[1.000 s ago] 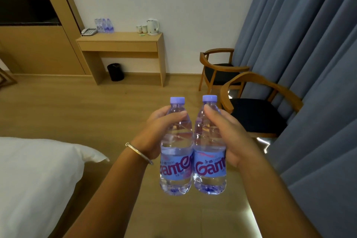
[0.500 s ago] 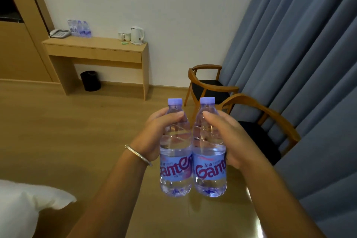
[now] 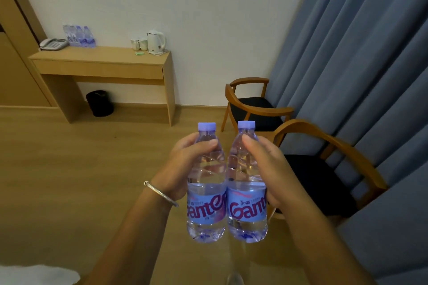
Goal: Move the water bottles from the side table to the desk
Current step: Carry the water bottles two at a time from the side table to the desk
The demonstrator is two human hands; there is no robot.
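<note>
I am holding two clear, purple-capped water bottles (image 3: pixel 206 183) (image 3: pixel 247 183) upright, touching side by side, well short of the desk (image 3: pixel 102 58), where more bottles (image 3: pixel 80 36) are standing.

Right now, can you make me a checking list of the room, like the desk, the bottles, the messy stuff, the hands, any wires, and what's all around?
Surface: wooden desk against the far wall, across the floor.
Job's things: left bottle and right bottle, upright, side by side, capped, carried in the air.
Clutter: bottles on the desk, phone, two cups, kettle, small green item.
Hands: left hand grips the left bottle; right hand grips the right bottle.
Cables: nothing seen.
Surroundings: black bin under the desk, two wooden chairs, blue curtain.
</note>
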